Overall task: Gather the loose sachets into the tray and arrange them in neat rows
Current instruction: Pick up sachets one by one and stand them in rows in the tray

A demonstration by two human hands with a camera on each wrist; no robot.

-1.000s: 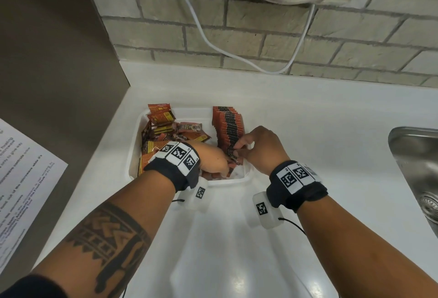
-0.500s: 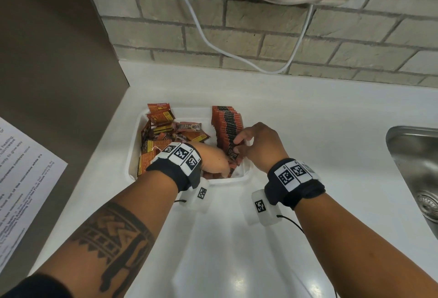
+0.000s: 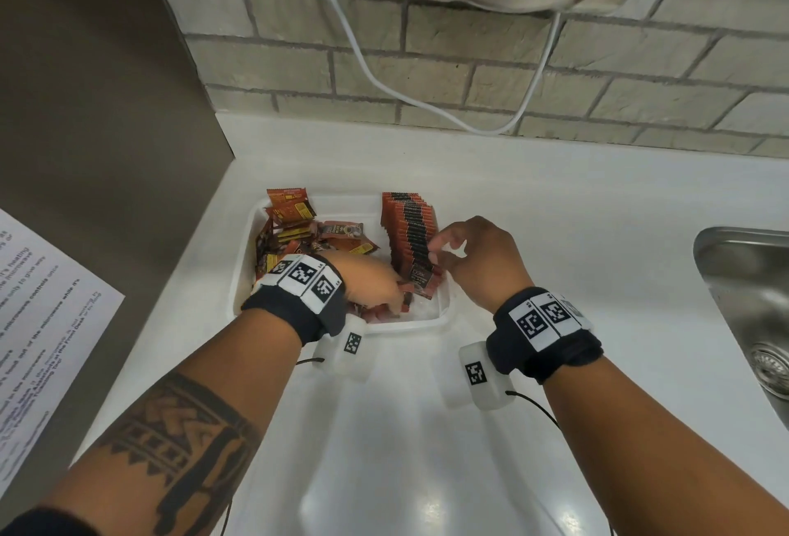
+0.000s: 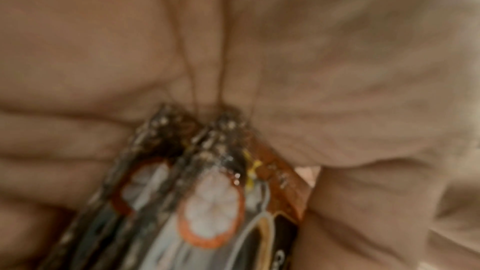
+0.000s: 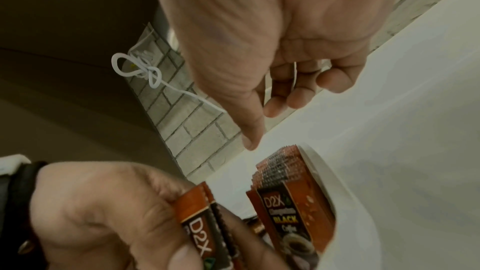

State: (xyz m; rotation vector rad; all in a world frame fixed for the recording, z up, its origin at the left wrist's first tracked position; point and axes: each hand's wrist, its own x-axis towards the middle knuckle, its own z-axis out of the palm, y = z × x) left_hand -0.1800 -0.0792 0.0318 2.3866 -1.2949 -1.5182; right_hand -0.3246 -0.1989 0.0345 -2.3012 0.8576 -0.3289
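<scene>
A white tray (image 3: 410, 325) sits on the counter. Along its right side stands a neat row of orange-and-black sachets (image 3: 409, 232), also seen in the right wrist view (image 5: 293, 202). A loose pile of sachets (image 3: 299, 232) fills its left side. My left hand (image 3: 382, 288) is in the tray's near end and grips a small bundle of sachets (image 4: 207, 202) between thumb and fingers (image 5: 202, 219). My right hand (image 3: 446, 242) hovers over the row with fingers loosely curled, thumb pointing down at the row's top, holding nothing (image 5: 259, 110).
A steel sink (image 3: 743, 301) lies at the right edge. A white cable (image 3: 363, 61) hangs along the brick wall behind. A brown panel (image 3: 106, 87) bounds the counter on the left, with a printed sheet (image 3: 42, 322) on it. Bare white counter (image 3: 555, 215) surrounds the tray.
My right hand has let go of the sachet at the row's near end and lifted a little farther back over the row. The left hand stays in the tray's near end.
</scene>
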